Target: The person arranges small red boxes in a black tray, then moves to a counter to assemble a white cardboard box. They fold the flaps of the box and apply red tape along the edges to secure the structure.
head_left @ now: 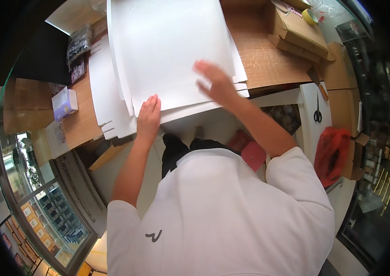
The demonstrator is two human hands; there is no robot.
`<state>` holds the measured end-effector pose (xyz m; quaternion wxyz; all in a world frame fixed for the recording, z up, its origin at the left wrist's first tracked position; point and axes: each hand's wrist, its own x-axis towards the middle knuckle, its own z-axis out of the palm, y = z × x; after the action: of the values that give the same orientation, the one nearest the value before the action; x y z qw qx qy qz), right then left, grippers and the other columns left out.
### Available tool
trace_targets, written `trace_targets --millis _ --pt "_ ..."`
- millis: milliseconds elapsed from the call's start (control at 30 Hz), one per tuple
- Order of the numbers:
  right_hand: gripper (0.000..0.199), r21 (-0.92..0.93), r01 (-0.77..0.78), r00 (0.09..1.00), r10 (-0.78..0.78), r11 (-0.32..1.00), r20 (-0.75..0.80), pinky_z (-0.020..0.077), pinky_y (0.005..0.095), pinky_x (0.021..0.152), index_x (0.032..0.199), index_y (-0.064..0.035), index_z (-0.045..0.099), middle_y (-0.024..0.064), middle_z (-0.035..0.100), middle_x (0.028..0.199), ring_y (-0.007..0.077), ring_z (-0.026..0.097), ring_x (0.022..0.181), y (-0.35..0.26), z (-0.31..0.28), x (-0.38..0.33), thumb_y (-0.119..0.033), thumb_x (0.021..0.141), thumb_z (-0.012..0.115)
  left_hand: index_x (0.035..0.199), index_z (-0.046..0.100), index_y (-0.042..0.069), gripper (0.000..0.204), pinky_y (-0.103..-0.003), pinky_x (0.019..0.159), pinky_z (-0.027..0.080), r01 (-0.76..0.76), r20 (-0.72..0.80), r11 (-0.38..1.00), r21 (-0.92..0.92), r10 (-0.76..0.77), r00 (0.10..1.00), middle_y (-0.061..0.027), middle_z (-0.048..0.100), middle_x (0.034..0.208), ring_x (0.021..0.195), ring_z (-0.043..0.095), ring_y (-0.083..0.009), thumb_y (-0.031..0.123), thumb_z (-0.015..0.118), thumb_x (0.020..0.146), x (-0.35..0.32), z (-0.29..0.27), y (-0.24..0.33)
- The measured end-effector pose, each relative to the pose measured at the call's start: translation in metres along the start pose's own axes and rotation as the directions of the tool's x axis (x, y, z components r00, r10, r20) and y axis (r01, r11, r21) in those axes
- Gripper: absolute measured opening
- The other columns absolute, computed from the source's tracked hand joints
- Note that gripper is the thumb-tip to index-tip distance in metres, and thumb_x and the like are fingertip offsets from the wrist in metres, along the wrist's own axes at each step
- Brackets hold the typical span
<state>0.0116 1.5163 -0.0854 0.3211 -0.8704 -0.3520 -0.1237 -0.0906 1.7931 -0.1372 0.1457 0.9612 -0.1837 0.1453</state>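
Large white cardboard sheets (pixel 176 50), with cut tabs and raised side edges, lie stacked on the wooden table in front of me. My left hand (pixel 149 117) rests flat on the near left corner of the top sheet, fingers stretched out. Over the right part of the same sheet is my right hand (pixel 217 83), its thumb apart from its fingers. Motion blurs its fingertips, and I cannot tell whether they touch the cardboard. Neither hand holds anything. Another white sheet (pixel 105 87) with slotted edges sticks out to the left underneath.
Brown cardboard boxes (pixel 298 27) with a yellow tape roll (pixel 310 17) stand at the far right of the wooden table (pixel 261 55). Black scissors (pixel 318 110) and a knife (pixel 318 83) lie to the right, near a red plastic bag (pixel 330 154). On the left is a tissue pack (pixel 64 103).
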Motion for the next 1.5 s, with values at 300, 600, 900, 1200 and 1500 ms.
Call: trace_targets --millis 300,600,900,1200,1500 --pt "0.035 -0.129 0.094 0.974 -0.064 0.987 0.216 0.0435 0.0390 0.102 0.116 -0.0046 0.059 0.0095 0.057 0.131 0.0270 0.052 0.125 0.005 0.021 -0.062 -0.013 0.084 0.069 0.111 0.061 0.000 0.028 -0.038 0.093 0.051 -0.026 0.031 0.997 -0.078 0.028 0.999 -0.0126 0.062 0.119 0.110 0.060 -0.0289 -0.001 0.058 0.083 0.006 -0.006 -0.003" --pt "0.009 -0.113 0.006 0.929 0.036 0.994 0.369 0.0508 0.0401 0.079 0.096 -0.0059 0.061 0.0083 0.064 0.100 0.0280 0.061 0.097 0.017 0.011 -0.038 -0.008 0.087 0.059 0.095 0.059 0.005 0.007 -0.042 0.072 0.050 0.089 0.112 0.972 -0.216 -0.066 0.992 -0.0102 0.063 0.094 0.088 0.060 -0.0310 0.008 0.058 0.089 0.027 -0.018 -0.021" --pt "0.020 -0.370 -0.175 0.901 0.300 0.912 0.313 0.0488 0.0410 0.077 0.091 -0.0047 0.060 0.0134 0.061 0.089 0.0319 0.059 0.089 0.036 0.009 0.010 -0.019 0.082 0.070 0.101 0.061 0.007 0.020 -0.040 0.083 0.046 0.156 0.234 0.936 0.316 -0.236 0.943 -0.0095 0.062 0.107 0.101 0.057 -0.0284 0.024 0.061 0.091 0.056 -0.020 -0.033" --pt "0.021 -0.236 0.064 0.969 -0.004 0.970 0.246 0.0472 0.0370 0.083 0.091 -0.0068 0.061 0.0084 0.057 0.096 0.0257 0.055 0.093 0.033 0.036 -0.018 -0.020 0.079 0.072 0.109 0.060 0.001 0.032 -0.030 0.077 0.050 -0.245 0.053 0.943 0.224 0.239 0.970 -0.0085 0.058 0.110 0.102 0.057 -0.0206 0.007 0.060 0.078 0.034 0.013 -0.010" --pt "0.022 -0.226 0.139 0.963 -0.079 0.964 0.256 0.0475 0.0329 0.084 0.093 -0.0066 0.064 0.0070 0.059 0.100 0.0225 0.055 0.096 0.022 0.039 -0.013 -0.021 0.080 0.072 0.105 0.057 -0.001 0.029 -0.027 0.076 0.053 -0.327 0.299 0.882 0.340 0.228 0.927 -0.0112 0.055 0.103 0.097 0.056 -0.0221 0.002 0.059 0.075 0.059 0.008 -0.019"
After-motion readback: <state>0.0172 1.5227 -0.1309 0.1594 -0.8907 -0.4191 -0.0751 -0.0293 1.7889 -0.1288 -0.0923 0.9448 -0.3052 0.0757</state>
